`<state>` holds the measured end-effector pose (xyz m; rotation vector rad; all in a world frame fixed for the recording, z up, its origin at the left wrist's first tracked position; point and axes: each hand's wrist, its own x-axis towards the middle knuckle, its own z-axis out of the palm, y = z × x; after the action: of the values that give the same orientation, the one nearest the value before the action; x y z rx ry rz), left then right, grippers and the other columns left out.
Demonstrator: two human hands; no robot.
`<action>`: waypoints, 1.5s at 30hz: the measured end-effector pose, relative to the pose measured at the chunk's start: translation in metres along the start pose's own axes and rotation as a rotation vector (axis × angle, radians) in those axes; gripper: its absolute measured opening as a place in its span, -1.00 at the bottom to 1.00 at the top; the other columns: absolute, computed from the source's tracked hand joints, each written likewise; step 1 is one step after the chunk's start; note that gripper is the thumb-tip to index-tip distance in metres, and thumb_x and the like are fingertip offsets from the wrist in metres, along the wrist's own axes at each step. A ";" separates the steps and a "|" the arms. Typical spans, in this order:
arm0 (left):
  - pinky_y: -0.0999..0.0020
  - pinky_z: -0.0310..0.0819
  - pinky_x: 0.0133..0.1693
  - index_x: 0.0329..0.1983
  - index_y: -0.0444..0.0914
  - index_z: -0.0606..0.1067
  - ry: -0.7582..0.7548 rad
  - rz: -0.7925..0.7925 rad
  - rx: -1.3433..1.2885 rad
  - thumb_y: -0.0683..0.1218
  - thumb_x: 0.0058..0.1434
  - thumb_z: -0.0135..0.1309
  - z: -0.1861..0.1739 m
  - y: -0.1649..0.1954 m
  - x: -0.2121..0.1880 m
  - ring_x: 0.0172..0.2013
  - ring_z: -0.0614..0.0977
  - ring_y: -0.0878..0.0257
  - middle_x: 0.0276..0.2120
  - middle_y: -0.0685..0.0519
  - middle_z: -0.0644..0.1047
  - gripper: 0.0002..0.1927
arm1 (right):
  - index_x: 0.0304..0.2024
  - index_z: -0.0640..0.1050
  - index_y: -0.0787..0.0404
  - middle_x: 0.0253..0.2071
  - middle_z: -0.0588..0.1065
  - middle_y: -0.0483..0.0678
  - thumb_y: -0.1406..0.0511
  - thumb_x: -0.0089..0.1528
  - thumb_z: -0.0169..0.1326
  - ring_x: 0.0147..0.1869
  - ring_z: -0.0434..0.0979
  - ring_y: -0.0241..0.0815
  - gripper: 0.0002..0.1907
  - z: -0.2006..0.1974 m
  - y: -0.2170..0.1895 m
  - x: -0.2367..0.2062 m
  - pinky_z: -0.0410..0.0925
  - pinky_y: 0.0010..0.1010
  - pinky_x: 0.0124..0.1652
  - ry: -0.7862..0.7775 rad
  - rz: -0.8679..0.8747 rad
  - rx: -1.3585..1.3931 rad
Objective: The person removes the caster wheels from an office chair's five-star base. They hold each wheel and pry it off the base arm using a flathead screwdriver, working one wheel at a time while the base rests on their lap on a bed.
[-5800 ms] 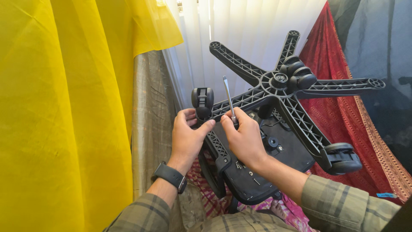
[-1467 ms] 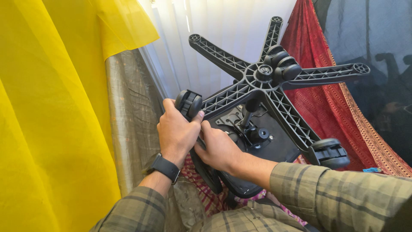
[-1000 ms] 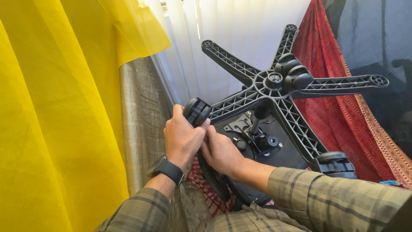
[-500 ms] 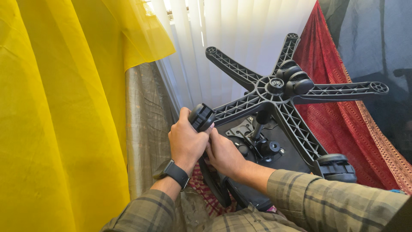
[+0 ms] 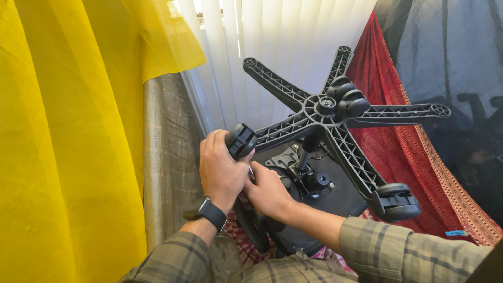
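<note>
Five base arms (image 5: 272, 85), two casters (image 5: 240, 140) (both black), two hands (image 5: 222, 170).

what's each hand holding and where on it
Left hand wraps the caster wheel at the end of one arm of the upturned chair base. Right hand sits just below it; its grip is hidden.

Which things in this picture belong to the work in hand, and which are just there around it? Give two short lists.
In the work:
- left hand, on a black caster wheel
- right hand, close beside it
- black five-armed chair base, upturned
- second caster wheel, on another arm

Just around:
- yellow curtain
- white vertical blinds
- red cloth
- wristwatch
</note>
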<state>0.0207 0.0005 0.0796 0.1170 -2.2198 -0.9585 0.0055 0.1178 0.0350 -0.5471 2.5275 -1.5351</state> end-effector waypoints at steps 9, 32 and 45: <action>0.12 0.40 -0.05 -0.24 -0.31 0.57 -0.120 0.043 0.035 -0.07 -0.12 0.42 -0.004 -0.012 0.018 -0.10 0.51 -0.07 -0.25 -0.10 0.57 -0.60 | -0.40 0.37 0.26 -0.68 0.40 -0.05 0.18 0.28 0.08 -0.75 0.40 -0.23 -0.69 -0.010 -0.008 -0.012 0.27 -0.32 -0.69 -0.072 0.176 0.180; 0.23 0.56 -0.11 -0.02 -0.32 0.50 -0.611 -0.108 -0.237 -0.23 0.01 0.19 0.012 0.026 0.009 -0.15 0.72 0.03 -0.25 -0.13 0.67 -0.59 | -0.19 0.44 0.17 -0.46 0.39 -0.08 -0.03 0.27 0.06 -0.67 0.24 -0.35 -0.59 -0.077 -0.021 -0.021 0.24 -0.44 -0.66 0.061 0.115 0.716; 0.39 0.55 -0.42 -0.21 -0.38 0.59 -0.735 -0.548 -0.372 -0.23 0.07 0.26 0.050 -0.019 -0.071 -0.47 0.67 0.29 -0.43 -0.05 0.69 -0.79 | -0.19 0.46 0.28 -0.42 0.50 0.03 -0.09 0.32 -0.13 -0.65 0.28 -0.27 -0.45 -0.061 0.081 -0.052 0.27 -0.35 -0.65 0.114 0.629 0.662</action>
<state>0.0378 0.0412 0.0025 0.2391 -2.6579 -1.9491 0.0164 0.2216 -0.0108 0.3899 1.7839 -1.9672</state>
